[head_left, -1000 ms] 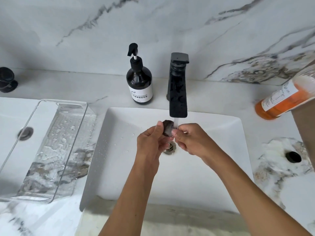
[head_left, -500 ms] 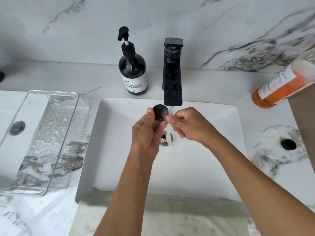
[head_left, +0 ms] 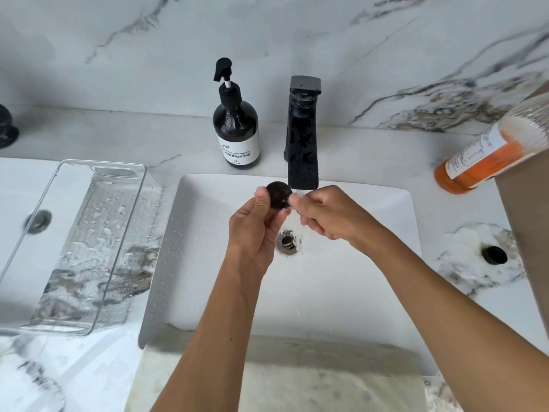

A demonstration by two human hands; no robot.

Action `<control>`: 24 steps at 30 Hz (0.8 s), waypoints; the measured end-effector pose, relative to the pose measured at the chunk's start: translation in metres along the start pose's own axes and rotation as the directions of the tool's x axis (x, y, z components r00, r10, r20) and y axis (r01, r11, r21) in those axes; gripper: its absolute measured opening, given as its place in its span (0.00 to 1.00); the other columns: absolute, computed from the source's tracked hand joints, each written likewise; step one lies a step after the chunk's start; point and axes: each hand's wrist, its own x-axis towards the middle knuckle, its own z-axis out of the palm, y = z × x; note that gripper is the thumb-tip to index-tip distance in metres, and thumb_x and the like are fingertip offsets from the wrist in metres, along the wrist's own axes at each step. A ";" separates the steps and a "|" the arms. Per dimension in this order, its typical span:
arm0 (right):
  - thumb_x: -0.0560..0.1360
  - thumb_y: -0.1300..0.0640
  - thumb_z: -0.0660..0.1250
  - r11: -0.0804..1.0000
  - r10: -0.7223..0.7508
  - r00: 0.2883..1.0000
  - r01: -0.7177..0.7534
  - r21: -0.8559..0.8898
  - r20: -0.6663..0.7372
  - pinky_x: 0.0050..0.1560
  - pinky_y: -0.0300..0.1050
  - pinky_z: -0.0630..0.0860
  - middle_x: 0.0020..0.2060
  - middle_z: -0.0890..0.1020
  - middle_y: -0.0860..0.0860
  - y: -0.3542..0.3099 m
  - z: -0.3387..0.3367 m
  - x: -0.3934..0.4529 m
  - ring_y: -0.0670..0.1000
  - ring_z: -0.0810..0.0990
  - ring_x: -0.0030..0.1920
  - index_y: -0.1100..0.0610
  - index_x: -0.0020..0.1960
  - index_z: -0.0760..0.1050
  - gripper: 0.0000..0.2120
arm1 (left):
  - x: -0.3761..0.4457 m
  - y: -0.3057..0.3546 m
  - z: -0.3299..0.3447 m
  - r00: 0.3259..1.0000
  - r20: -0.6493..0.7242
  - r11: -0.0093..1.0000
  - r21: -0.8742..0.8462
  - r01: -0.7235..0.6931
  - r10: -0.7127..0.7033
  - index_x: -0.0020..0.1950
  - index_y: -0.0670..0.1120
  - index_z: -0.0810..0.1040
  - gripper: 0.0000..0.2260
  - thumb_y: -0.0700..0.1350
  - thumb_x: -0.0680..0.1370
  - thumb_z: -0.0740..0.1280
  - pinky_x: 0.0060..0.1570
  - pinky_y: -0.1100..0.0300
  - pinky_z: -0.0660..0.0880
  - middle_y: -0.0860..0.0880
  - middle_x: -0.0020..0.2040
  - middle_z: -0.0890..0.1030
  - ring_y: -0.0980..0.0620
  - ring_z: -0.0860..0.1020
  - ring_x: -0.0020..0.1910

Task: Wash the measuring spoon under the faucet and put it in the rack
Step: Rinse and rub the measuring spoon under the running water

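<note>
Two bare forearms, with no sleeves, watch or jewellery visible, end in the left hand (head_left: 255, 230) and right hand (head_left: 329, 212), fingernails trimmed short.

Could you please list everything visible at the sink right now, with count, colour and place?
Spoon: one, dark round bowl, held up beside the faucet spout.
Faucet: one, black, behind the basin, water running.
Basin: one, white, centre.
Drain: one, metal, in the basin floor.
Pump bottle: one, dark with white label, left of the faucet.
Rack: one, clear, wet, left of the basin.
Orange bottle: one, white label, far right.
Black cap: one, on the counter, right.
Second basin: one, white, under the rack's left side.
Left hand: holds the spoon.
Right hand: fingertips at the spoon, under the stream.
</note>
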 end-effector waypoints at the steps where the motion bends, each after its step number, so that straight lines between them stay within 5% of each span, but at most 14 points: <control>1: 0.79 0.42 0.64 1.000 -0.011 1.000 0.011 -0.024 -0.027 0.23 0.34 0.62 0.20 0.72 0.45 0.000 0.001 0.001 0.47 0.66 0.22 0.60 0.34 0.75 0.25 | 0.000 -0.001 0.001 1.000 0.007 1.000 0.007 0.004 -0.004 0.51 0.36 0.82 0.14 0.47 0.82 0.64 0.42 0.64 0.81 0.44 0.39 0.86 0.51 0.85 0.40; 5: 0.81 0.53 0.64 0.999 -0.035 0.995 0.032 0.034 0.094 0.25 0.38 0.64 0.25 0.76 0.48 0.000 -0.004 0.001 0.46 0.68 0.23 0.64 0.41 0.78 0.16 | 0.005 0.003 -0.003 0.998 -0.064 1.000 -0.010 -0.016 0.015 0.49 0.35 0.81 0.15 0.47 0.82 0.64 0.40 0.64 0.80 0.44 0.35 0.84 0.49 0.82 0.37; 9: 0.79 0.41 0.64 0.998 0.033 0.999 -0.031 -0.047 0.039 0.23 0.37 0.62 0.20 0.72 0.49 -0.001 -0.003 0.001 0.49 0.65 0.22 0.61 0.34 0.75 0.26 | 0.008 0.004 -0.005 0.998 -0.058 0.997 -0.071 -0.014 0.010 0.53 0.34 0.81 0.16 0.48 0.82 0.65 0.42 0.65 0.80 0.40 0.44 0.85 0.50 0.83 0.40; 12: 0.80 0.42 0.63 0.997 0.019 0.999 -0.022 0.070 0.042 0.24 0.38 0.58 0.22 0.69 0.50 -0.002 -0.001 0.004 0.48 0.62 0.22 0.63 0.36 0.76 0.25 | 0.005 -0.004 0.002 1.000 0.013 0.995 -0.102 0.023 -0.021 0.55 0.33 0.80 0.16 0.47 0.80 0.67 0.45 0.65 0.80 0.40 0.46 0.84 0.50 0.83 0.44; 17: 0.82 0.54 0.62 0.999 0.034 0.989 -0.035 0.006 0.147 0.26 0.40 0.62 0.26 0.72 0.51 0.002 -0.009 0.003 0.49 0.65 0.25 0.71 0.42 0.74 0.20 | -0.002 -0.013 0.009 0.996 0.023 0.986 0.141 0.087 -0.092 0.45 0.38 0.82 0.04 0.39 0.77 0.71 0.35 0.67 0.77 0.43 0.39 0.81 0.52 0.79 0.35; 21: 0.78 0.39 0.64 0.995 0.034 0.995 -0.025 -0.099 0.093 0.24 0.37 0.65 0.23 0.74 0.50 0.001 -0.009 0.000 0.50 0.69 0.25 0.65 0.37 0.76 0.29 | -0.003 -0.014 0.015 0.994 0.000 0.992 0.072 0.108 -0.108 0.43 0.40 0.83 0.05 0.41 0.77 0.72 0.35 0.66 0.77 0.46 0.36 0.81 0.54 0.78 0.32; 24: 0.79 0.43 0.65 0.996 0.010 0.995 0.000 -0.095 0.103 0.24 0.38 0.61 0.24 0.73 0.51 0.001 -0.013 0.001 0.49 0.66 0.25 0.64 0.37 0.76 0.25 | -0.006 -0.018 0.018 0.989 -0.009 0.989 -0.032 0.147 -0.147 0.36 0.43 0.85 0.15 0.48 0.80 0.69 0.39 0.63 0.79 0.49 0.34 0.82 0.54 0.81 0.35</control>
